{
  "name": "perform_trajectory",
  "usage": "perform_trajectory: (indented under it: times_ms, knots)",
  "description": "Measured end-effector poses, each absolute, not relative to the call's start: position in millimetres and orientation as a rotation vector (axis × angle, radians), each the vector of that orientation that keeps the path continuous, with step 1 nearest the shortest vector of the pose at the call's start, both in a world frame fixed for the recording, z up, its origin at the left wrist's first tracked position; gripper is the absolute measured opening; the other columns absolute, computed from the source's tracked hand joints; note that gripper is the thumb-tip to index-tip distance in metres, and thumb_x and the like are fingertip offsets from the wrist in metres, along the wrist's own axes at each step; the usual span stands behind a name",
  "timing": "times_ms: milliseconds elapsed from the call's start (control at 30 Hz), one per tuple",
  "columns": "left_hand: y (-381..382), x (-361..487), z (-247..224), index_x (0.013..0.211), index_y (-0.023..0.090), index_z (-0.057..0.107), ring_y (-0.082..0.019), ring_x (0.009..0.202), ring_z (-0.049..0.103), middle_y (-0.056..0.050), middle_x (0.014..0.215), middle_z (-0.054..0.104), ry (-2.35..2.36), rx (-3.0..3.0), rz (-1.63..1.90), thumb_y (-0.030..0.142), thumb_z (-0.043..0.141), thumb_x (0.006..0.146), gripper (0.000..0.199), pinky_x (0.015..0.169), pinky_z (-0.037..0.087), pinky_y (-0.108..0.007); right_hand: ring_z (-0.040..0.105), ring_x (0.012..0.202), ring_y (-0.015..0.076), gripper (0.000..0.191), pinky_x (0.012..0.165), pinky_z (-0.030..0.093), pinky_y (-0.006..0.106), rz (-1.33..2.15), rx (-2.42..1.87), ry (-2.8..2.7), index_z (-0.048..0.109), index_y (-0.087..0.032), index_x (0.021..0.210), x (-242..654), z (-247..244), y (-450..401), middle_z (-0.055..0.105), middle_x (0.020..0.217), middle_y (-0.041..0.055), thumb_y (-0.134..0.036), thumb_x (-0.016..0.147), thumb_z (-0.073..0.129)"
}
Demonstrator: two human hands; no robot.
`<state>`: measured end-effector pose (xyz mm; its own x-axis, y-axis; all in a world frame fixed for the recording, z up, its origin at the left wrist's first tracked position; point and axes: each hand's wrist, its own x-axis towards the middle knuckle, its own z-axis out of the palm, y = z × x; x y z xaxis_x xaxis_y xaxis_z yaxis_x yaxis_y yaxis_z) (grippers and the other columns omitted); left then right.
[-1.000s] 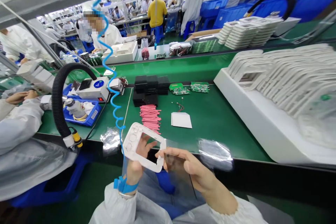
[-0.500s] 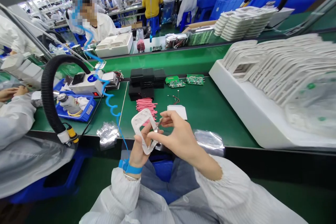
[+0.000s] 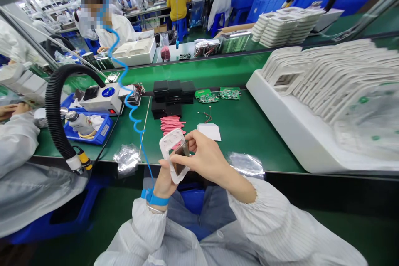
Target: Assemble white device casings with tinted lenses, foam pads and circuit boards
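My left hand (image 3: 164,182) is closed on a white plastic housing frame (image 3: 166,143), tilted above the bench's front edge. Its thumb shows at the frame's lower left side; the other fingers are mostly hidden behind. Between thumb and fingers of my right hand (image 3: 208,156) is a thin, glossy dark rectangular panel that looks like a display screen (image 3: 180,165). It lies across the frame's window; whether it is seated there I cannot tell. Just beyond the hands are pink strips (image 3: 171,124) and a white card (image 3: 209,131).
Black rectangular pieces (image 3: 166,91) and green circuit boards (image 3: 230,93) lie farther back. On the right, a white foam tray (image 3: 280,120) holds many white housings. A black fume hose (image 3: 51,112) arches at left, beside a blue tray (image 3: 101,133). A coiled blue cord (image 3: 134,118) hangs to my left wrist.
My right hand has turned the panel from edge-on to face-up and brought it across the frame's window. The left hand still holds the frame, tilted slightly differently.
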<state>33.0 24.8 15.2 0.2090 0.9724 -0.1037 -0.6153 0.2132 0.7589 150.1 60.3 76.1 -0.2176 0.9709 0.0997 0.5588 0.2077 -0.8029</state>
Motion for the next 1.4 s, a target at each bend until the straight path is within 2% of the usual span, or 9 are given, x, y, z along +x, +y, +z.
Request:
perform_trajectory:
  times_ms: [267,433,567,667,767,900,1033,1233,1400]
  knots:
    - [23,35,14,0.117,0.019,0.058,-0.034,0.129,0.036,-0.012,0.123,0.058,0.688,0.582,1.200,0.078,0.056,0.055,0.086,0.099,0.038,-0.045,0.055,0.060,0.0150,0.044,0.054,0.040,0.028,0.848,-1.427,-1.885,0.050,-0.020,0.075,148,73,62,0.059,0.068,-0.0005,-0.051,0.057,0.074]
    - [26,33,12,0.114,0.017,0.060,-0.034,0.118,0.048,-0.013,0.117,0.061,0.658,0.522,1.188,0.078,0.055,0.057,0.083,0.090,0.045,-0.043,0.053,0.057,0.0153,0.040,0.052,0.039,0.028,0.805,-1.464,-1.921,0.054,-0.020,0.077,148,72,58,0.057,0.065,-0.0008,-0.054,0.063,0.070]
    - [27,22,13,0.107,0.012,0.063,-0.032,0.094,0.060,-0.017,0.112,0.062,0.580,0.369,1.130,0.083,0.037,0.064,0.087,0.066,0.050,-0.039,0.057,0.069,0.0169,0.043,0.061,0.046,0.031,0.897,-1.366,-1.883,0.054,-0.019,0.109,172,59,76,0.059,0.089,0.0047,-0.044,0.075,0.062]
    - [26,15,15,0.109,0.010,0.062,-0.030,0.087,0.061,-0.018,0.109,0.063,0.504,0.282,1.099,0.083,0.034,0.066,0.089,0.060,0.049,-0.037,0.055,0.090,0.0237,0.058,0.074,0.047,0.038,0.719,-1.417,-1.963,0.050,-0.017,0.119,207,36,109,0.052,0.109,0.0110,-0.040,0.069,0.069]
    - [23,13,16,0.110,0.009,0.061,-0.030,0.090,0.061,-0.018,0.108,0.063,0.455,0.250,1.090,0.082,0.036,0.066,0.089,0.063,0.050,-0.038,0.048,0.103,0.0316,0.064,0.087,0.041,0.046,0.596,-1.565,-2.145,0.054,-0.015,0.116,238,13,140,0.050,0.112,0.0141,-0.029,0.058,0.076]
    - [19,11,14,0.114,0.013,0.060,-0.031,0.101,0.059,-0.016,0.116,0.061,0.443,0.333,1.099,0.079,0.050,0.061,0.085,0.075,0.050,-0.040,0.050,0.096,0.0279,0.052,0.085,0.043,0.040,0.607,-1.561,-2.210,0.058,-0.014,0.102,254,2,156,0.053,0.101,0.0113,-0.026,0.055,0.077]
    - [18,7,9,0.114,0.016,0.060,-0.035,0.112,0.053,-0.016,0.123,0.058,0.499,0.462,1.113,0.062,0.065,0.062,0.070,0.083,0.047,-0.042,0.051,0.094,0.0259,0.049,0.083,0.043,0.038,0.565,-1.541,-2.189,0.054,-0.015,0.100,251,13,149,0.052,0.098,0.0090,-0.030,0.058,0.075]
    - [18,15,2,0.122,0.014,0.054,-0.035,0.108,0.056,-0.015,0.110,0.066,0.617,0.368,1.174,0.030,0.063,0.071,0.054,0.090,0.043,-0.049,0.051,0.093,0.0238,0.050,0.081,0.044,0.039,0.695,-1.137,-2.143,0.047,-0.020,0.102,218,47,94,0.052,0.101,0.0073,-0.032,0.061,0.074]
    - [14,27,1,0.124,0.015,0.053,-0.034,0.104,0.060,-0.011,0.100,0.070,0.587,0.336,1.160,0.031,0.068,0.065,0.062,0.093,0.042,-0.049,0.049,0.095,0.0249,0.056,0.078,0.047,0.040,0.822,-0.948,-2.174,0.047,-0.019,0.107,187,49,55,0.051,0.102,0.0092,-0.033,0.061,0.076]
